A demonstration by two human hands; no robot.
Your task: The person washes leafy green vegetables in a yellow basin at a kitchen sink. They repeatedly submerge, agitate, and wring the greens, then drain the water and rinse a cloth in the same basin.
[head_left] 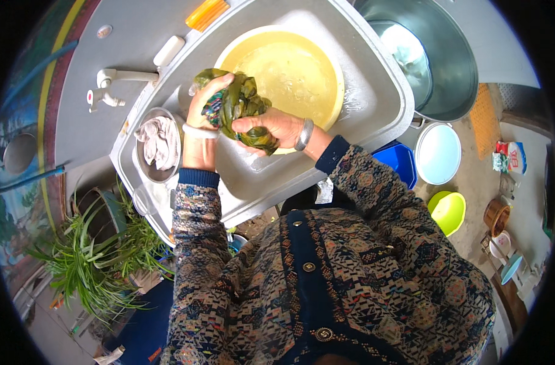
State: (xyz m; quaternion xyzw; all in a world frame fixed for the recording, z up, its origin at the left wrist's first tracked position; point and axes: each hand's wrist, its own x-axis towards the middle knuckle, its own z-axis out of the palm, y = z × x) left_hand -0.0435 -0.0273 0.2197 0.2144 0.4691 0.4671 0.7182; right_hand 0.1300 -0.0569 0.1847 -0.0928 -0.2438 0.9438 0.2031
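Observation:
My left hand [203,106] and my right hand [281,128] grip a bunched, wet-looking green and yellow cloth [246,93]. A multicoloured patterned part of it shows beside my left palm. Both hands are over the metal sink [368,98], at the near left of a yellow basin [337,93] that holds water. The cloth hides part of the basin's rim. On my left wrist is a white bangle [200,132], and a silver bracelet [305,134] circles my right wrist.
A metal bowl [140,159] with a pale cloth [158,141] stands on the sink's left ledge. Near it is a white tap [105,89]. An orange bar [207,14] lies on the far rim. Beside the sink stand a large metal pot [455,59] and a blue basin [398,164].

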